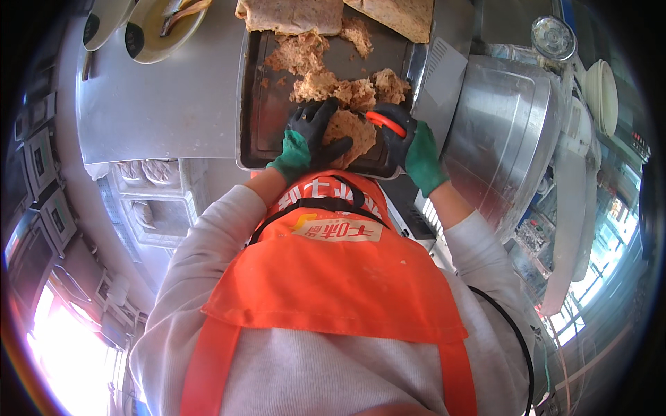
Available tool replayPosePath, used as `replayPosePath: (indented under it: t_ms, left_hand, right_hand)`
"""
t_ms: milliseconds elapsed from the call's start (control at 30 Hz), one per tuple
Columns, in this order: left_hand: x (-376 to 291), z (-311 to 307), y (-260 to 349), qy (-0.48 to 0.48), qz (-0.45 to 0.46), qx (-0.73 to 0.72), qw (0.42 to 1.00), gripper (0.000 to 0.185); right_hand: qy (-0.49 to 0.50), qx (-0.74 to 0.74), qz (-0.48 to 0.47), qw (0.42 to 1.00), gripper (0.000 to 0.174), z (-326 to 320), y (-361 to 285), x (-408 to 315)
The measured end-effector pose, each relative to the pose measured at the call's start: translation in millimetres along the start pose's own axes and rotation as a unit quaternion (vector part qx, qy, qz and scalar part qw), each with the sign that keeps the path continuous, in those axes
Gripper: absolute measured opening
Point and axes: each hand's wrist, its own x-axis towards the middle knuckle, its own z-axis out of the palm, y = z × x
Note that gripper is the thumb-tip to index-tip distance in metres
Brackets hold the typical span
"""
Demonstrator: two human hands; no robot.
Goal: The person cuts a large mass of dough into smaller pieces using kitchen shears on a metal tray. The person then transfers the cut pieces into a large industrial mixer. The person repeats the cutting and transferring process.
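Note:
A dark metal baking tray (263, 119) lies before me. My left hand (315, 132), in a black and green glove, rests with spread fingers on the left side of a brown, crumbly food piece (354, 136) in the tray's near part. My right hand (411, 138), gloved alike, is closed round a red-orange handle (386, 123) at that piece's right; the tool's working end is hidden. Torn lumps of the same food (315, 86) lie just beyond my hands. At the tray's far end are two larger flat slabs (291, 15), one left and one right.
Bowls, one holding yellowish liquid (158, 39) and utensils, stand at the back left of the steel table (171, 104). A steel container or lid (499, 119) is to the right. Clear plastic boxes (156, 216) sit lower left. Stacked bowls (602, 99) stand far right.

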Motion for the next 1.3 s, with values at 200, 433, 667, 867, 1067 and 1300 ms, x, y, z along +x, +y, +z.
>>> replayPosePath:
  t_ms: [200,433,667,867,1067,1300]
  left_hand:
    - [-2.7,4.5,6.3,0.022,-0.013,0.008,1.000,0.078]
    - [-12.4,-6.5,11.2,0.006,-0.068,0.004,0.998,0.076]
    - [-18.7,-3.6,7.5,0.024,-0.072,0.013,0.997,0.075]
    - [-16.3,-6.1,5.0,0.029,-0.023,0.003,0.999,0.074]
    - [-12.5,-15.1,0.8,0.027,0.051,0.020,0.998,0.068]
    - [-8.7,-19.6,-4.2,0.031,0.114,0.084,0.989,0.061]
  right_hand:
    - [-0.052,0.333,0.076,0.938,0.037,-0.1,93.5,24.5]
    - [-0.189,0.375,0.337,0.843,0.031,-84.6,130.1,102.0]
    - [-0.106,0.349,0.273,0.890,0.028,-129.3,36.2,12.0]
    - [-0.074,0.343,0.292,0.890,0.029,-104.7,-29.9,-63.3]
    - [-0.076,0.349,0.306,0.883,0.041,-85.6,-46.7,-75.8]
    - [-0.007,0.326,0.313,0.892,0.031,-61.8,-81.2,-75.3]
